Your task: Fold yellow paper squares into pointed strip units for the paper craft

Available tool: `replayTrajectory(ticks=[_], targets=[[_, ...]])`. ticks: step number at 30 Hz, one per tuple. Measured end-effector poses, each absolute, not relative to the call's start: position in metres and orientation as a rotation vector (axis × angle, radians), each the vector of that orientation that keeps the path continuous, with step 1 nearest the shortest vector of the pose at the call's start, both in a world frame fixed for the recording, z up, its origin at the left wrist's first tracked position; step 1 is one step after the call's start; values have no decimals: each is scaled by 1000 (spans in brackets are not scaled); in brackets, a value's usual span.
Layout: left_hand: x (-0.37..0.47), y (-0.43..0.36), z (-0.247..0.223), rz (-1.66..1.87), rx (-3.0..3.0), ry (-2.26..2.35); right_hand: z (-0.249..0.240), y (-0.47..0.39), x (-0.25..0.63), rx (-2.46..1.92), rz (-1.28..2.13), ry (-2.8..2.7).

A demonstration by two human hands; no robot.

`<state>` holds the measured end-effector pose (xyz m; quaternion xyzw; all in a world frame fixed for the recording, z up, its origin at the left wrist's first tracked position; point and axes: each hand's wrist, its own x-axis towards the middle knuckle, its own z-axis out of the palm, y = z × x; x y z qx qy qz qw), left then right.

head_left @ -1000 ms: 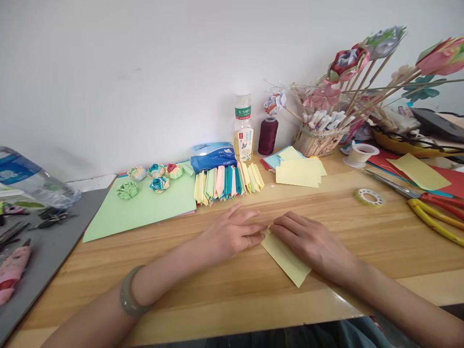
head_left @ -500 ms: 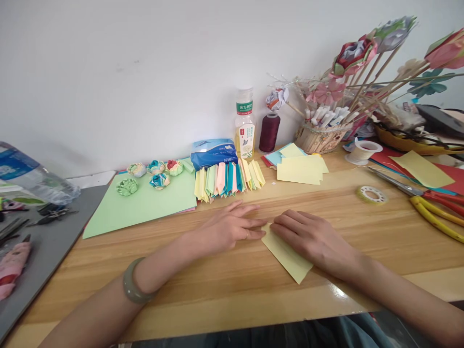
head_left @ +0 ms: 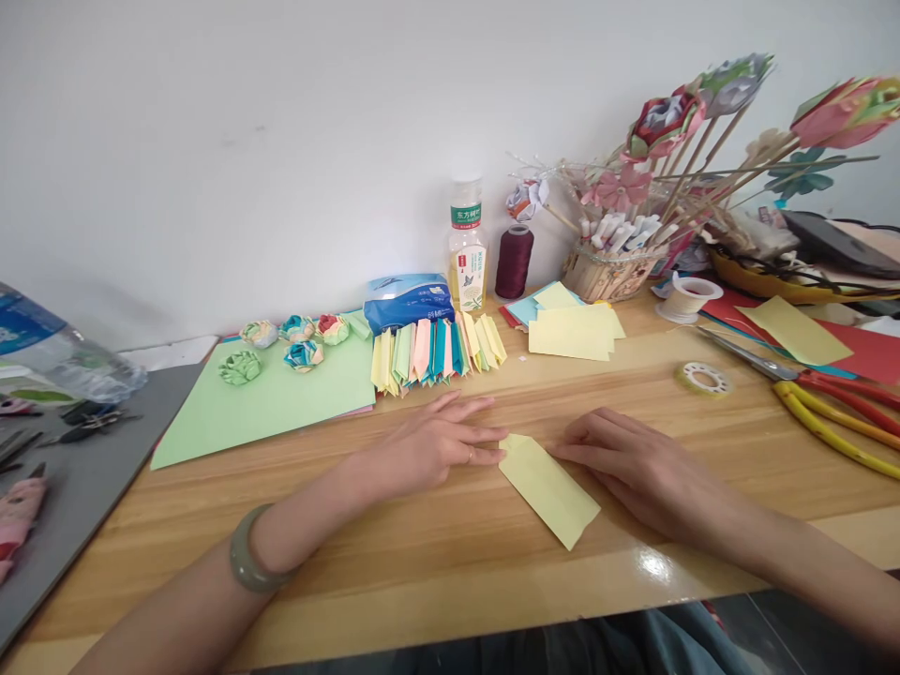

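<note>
A small pale yellow sheet of paper (head_left: 552, 492) lies slantwise on the wooden table, its upper corners folded in. My left hand (head_left: 450, 441) rests flat with fingers spread, and its fingertips touch the paper's upper left edge. Just right of the paper is my right hand (head_left: 619, 464), fingers loosely bent and nothing seen in them. Beyond my left hand stands a row of folded paper pieces (head_left: 436, 352) in several colours.
Folded paper flowers sit on a green sheet (head_left: 281, 398) at the left. Behind are a blue tissue pack (head_left: 408, 298), a drink bottle (head_left: 468, 253), a maroon thread spool (head_left: 515, 262) and yellow paper slips (head_left: 573, 333). At right lie a tape roll (head_left: 704, 379) and scissors (head_left: 787, 375).
My right hand has slid off the paper to the right, uncovering its folded top. My left hand stays at the paper's edge. The whole view has shifted slightly.
</note>
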<state>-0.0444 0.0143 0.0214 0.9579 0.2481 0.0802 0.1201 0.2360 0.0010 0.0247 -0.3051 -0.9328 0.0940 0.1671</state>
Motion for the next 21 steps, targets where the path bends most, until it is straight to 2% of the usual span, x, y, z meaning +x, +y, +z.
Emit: replayTrajectory(ticks=[4,7,14,21], targets=[[-44,15,21,275,2733,728,31,-9,246,-884,564,-2563],[-44,17,21,349,2694,700,30,-13,245,-816,606,-2615],[-33,-1,28,977,2687,769,17,-20,213,-968,164,-2577],[-20,-16,19,657,3006,869,19,-14,204,-946,207,-2575]])
